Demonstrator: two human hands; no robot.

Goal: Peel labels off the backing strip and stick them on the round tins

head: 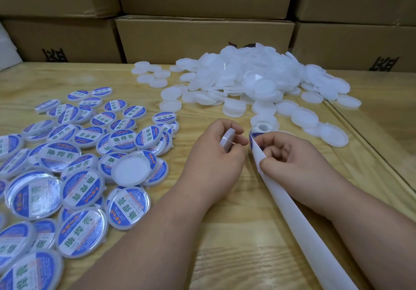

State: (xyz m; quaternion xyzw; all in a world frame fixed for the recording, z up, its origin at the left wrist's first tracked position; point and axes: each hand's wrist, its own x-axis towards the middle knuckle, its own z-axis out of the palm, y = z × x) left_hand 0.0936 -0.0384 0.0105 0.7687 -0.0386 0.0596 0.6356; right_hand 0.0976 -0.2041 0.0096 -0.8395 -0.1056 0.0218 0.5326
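L hand [221,145] gripping blank tin [227,140] | R hand [290,154] pinching label [251,140] off backing strip [299,217] | labelled tins [74,170] piling desk-left, approx. 40 | unlabelled heap [247,82] waiting, prob. more than half left

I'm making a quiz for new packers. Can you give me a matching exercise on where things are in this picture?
Things:
1. blue-labelled round tins
2. heap of plain white round tins
3. single white round tin
4. white paper backing strip

Places:
A. held by the right hand
B. far side of the wooden table, before the brown cardboard boxes
C. spread on the table's left
D. in the left hand grip

Pairs: 1-C, 2-B, 3-D, 4-A
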